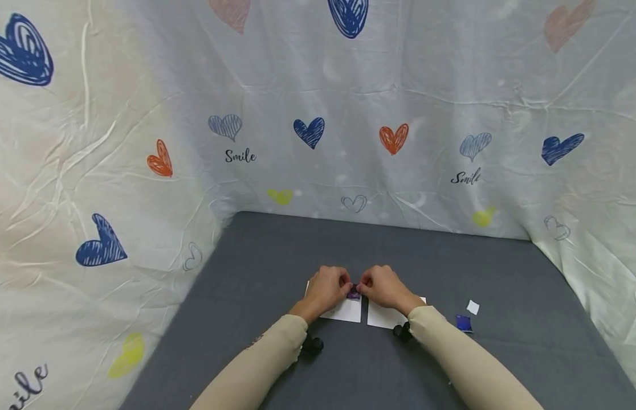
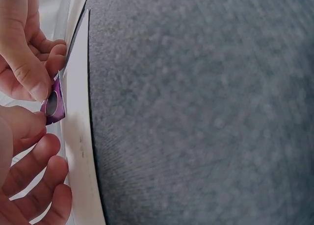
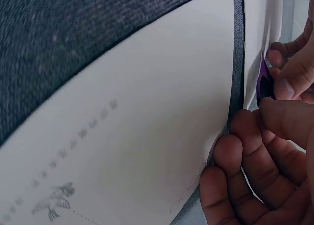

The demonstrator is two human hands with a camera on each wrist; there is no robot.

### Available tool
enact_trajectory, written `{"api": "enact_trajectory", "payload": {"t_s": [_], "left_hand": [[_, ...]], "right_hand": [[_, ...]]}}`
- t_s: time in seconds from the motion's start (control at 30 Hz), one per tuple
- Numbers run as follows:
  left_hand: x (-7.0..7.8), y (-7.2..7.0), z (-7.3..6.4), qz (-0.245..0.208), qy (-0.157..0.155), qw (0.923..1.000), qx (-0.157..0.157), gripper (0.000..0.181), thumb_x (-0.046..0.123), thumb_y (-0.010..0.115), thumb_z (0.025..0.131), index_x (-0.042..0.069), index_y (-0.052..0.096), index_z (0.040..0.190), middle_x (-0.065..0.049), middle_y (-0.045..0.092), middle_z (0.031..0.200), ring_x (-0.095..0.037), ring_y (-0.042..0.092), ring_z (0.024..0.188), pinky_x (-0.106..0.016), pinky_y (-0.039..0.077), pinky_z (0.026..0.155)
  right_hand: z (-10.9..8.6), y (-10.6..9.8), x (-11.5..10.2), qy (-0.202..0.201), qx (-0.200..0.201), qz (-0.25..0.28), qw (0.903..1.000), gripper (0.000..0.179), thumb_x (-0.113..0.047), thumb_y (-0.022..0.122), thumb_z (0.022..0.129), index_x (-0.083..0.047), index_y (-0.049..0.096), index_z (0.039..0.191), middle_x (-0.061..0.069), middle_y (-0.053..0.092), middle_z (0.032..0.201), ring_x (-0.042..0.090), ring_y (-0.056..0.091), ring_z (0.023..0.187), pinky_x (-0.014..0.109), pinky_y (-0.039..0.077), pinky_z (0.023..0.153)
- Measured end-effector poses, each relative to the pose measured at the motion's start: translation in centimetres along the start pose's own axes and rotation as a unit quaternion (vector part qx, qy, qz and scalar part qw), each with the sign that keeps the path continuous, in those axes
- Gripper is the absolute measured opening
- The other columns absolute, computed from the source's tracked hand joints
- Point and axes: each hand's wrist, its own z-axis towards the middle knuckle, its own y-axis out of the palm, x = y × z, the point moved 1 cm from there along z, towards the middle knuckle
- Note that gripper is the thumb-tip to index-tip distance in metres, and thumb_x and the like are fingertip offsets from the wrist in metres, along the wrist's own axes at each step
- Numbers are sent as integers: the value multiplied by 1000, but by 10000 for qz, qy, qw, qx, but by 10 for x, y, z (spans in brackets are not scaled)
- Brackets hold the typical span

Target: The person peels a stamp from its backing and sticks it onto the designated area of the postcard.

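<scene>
Both hands meet over two white sheets. A small, shiny purple packet (image 1: 353,294) with a dark, thinly outlined round patch (image 2: 51,104) sits between their fingertips. My left hand (image 1: 328,287) pinches one side of it between thumb and forefinger, the other fingers loosely bent. My right hand (image 1: 387,287) pinches the opposite side with its thumb and finger. The packet is over the left sheet (image 1: 347,311), which is partly covered by the left hand. Under the right hand lies the right sheet (image 1: 382,316), printed with a small bird drawing (image 3: 53,201) and a dotted line.
Off to the right on the grey tabletop (image 1: 277,250) lie a blue-purple packet (image 1: 464,323) and a small white piece (image 1: 473,307). A narrow strip of table separates the two sheets. A white curtain (image 1: 349,102) with printed hearts hangs behind and beside the table.
</scene>
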Motion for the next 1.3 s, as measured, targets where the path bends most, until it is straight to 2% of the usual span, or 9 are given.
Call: {"api": "enact_trajectory", "payload": {"t_s": [0.27, 0.6, 0.73, 0.83, 0.9, 0.93, 1.03, 1.17, 1.3], "left_hand": [[0, 3, 0, 15, 79, 10000, 55, 6, 18, 82, 98, 16, 80, 92, 5, 70, 78, -9, 60, 68, -30, 50, 63], [-2, 8, 2, 172, 203, 9995, 143, 7, 17, 82, 96, 14, 80, 90, 6, 68, 76, -9, 57, 66, -34, 49, 60], [-2, 10, 2, 177, 180, 9996, 123, 7, 17, 82, 96, 14, 80, 90, 3, 69, 77, -12, 60, 66, -34, 51, 60], [-5, 15, 4, 192, 212, 9993, 245, 7, 18, 84, 93, 13, 78, 94, 4, 68, 78, -13, 61, 66, -36, 52, 60], [-9, 19, 5, 234, 261, 9989, 313, 11, 19, 85, 92, 13, 76, 97, 5, 68, 78, -12, 61, 66, -37, 52, 60], [-9, 19, 5, 241, 279, 9988, 335, 12, 19, 85, 91, 14, 75, 97, 5, 67, 79, -12, 61, 67, -37, 52, 60], [-8, 17, 4, 247, 351, 9986, 319, 11, 18, 83, 91, 14, 74, 96, 5, 65, 80, -12, 59, 68, -37, 50, 60], [-5, 14, 2, 360, 394, 9985, 123, 3, 13, 80, 92, 15, 78, 94, 2, 65, 83, -14, 58, 71, -36, 49, 62], [-1, 9, 0, 504, 322, 9981, -169, 6, 13, 79, 94, 17, 81, 97, 0, 67, 89, -16, 60, 77, -36, 51, 68]], "right_hand": [[2, 6, 5, 183, 58, -124, 9997, 17, -28, 77, 95, -23, 77, 79, -13, 67, 69, 7, 58, 60, 29, 46, 57], [5, 16, 10, 105, 185, -371, 9991, 19, -25, 76, 90, -27, 72, 72, -16, 62, 63, 6, 55, 57, 28, 43, 54], [2, 12, 1, 14, 234, -393, 9990, 16, -22, 75, 89, -23, 74, 74, -12, 64, 65, 8, 56, 57, 29, 46, 54], [2, 13, 1, -66, 289, -388, 9988, 14, -22, 75, 89, -21, 75, 75, -10, 66, 66, 9, 57, 57, 30, 47, 54], [2, 14, 2, -35, 331, -455, 9984, 13, -23, 77, 88, -21, 75, 75, -11, 66, 67, 8, 57, 58, 30, 47, 54], [5, 19, 9, 53, 313, -402, 9987, 13, -23, 78, 87, -23, 73, 75, -13, 65, 66, 6, 56, 57, 29, 46, 53], [3, 18, 8, 148, 349, -429, 9984, 13, -24, 80, 88, -22, 71, 80, -13, 65, 69, 6, 57, 59, 28, 47, 55], [-5, 5, -11, -16, 453, -229, 9987, 12, -20, 80, 90, -17, 71, 85, -7, 67, 71, 10, 59, 61, 32, 49, 57], [-12, -10, -37, -53, 400, -306, 9987, 7, -13, 80, 90, -15, 76, 84, -6, 68, 71, 8, 59, 63, 31, 49, 60]]}}
